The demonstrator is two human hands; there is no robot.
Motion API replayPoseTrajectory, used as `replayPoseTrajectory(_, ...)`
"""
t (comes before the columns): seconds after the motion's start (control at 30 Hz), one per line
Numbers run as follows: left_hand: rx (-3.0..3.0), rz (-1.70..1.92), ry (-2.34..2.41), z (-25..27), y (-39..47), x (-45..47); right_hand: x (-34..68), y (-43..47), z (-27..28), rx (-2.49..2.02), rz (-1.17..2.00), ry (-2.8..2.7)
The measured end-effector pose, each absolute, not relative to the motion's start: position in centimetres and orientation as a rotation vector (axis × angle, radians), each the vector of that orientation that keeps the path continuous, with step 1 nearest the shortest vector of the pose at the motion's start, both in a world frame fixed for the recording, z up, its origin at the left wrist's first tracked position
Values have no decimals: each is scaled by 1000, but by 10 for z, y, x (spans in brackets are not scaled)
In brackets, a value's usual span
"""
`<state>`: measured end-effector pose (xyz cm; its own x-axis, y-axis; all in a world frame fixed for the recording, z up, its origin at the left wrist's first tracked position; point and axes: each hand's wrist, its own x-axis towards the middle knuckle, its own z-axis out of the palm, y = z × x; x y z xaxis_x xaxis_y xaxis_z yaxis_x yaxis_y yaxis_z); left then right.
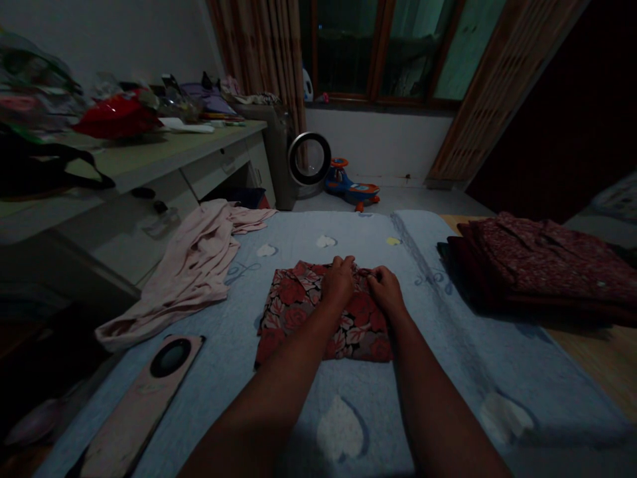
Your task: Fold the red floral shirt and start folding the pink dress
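Red and grey rose-printed cloth [298,315] lies in a compact, folded shape directly under both hands, on a blue cover [223,345]. The step in hand seems to be working its far edge; the next move probably calls for keeping that edge controlled while the layers stay flat. The right hand [387,289] is narrow, thumb and fingers apparently pinching a bit of the edge. The left hand [339,282], just beside it, lies back-up with its fingers close together on the cloth; whether it grips, I cannot tell. Both forearms reach forward, converging toward the hands. Well right of the right hand sits a folded stack [547,259]; left of the left hand, a pink garment [194,265] lies loose.
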<state>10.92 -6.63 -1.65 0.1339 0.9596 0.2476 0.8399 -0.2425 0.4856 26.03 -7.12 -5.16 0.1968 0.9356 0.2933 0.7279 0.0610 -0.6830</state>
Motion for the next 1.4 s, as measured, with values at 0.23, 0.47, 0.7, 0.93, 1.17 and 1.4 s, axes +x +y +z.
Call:
replayPoseTrajectory(0.23,2188,659,1877,-20,-66,112,258,-75,-51,-1934,54,-1709)
replayPoseTrajectory(0.47,2220,640,1901,-20,-68,113,256,-75,-52,-1985,41,-1673)
replayPoseTrajectory(0.7,2282,571,1918,-22,-69,114,253,-78,-49,-1909,77,-1618)
replayPoseTrajectory(0.93,2244,556,1942,-21,-67,115,243,-96,-9,-1649,145,-1612)
replayPoseTrajectory(1.17,2107,665,1900,-20,-66,112,215,-112,-18,-1723,265,-1919)
replayPoseTrajectory(1.4,2048,732,1824,-14,-63,108,209,-116,-31,-1939,164,-2063)
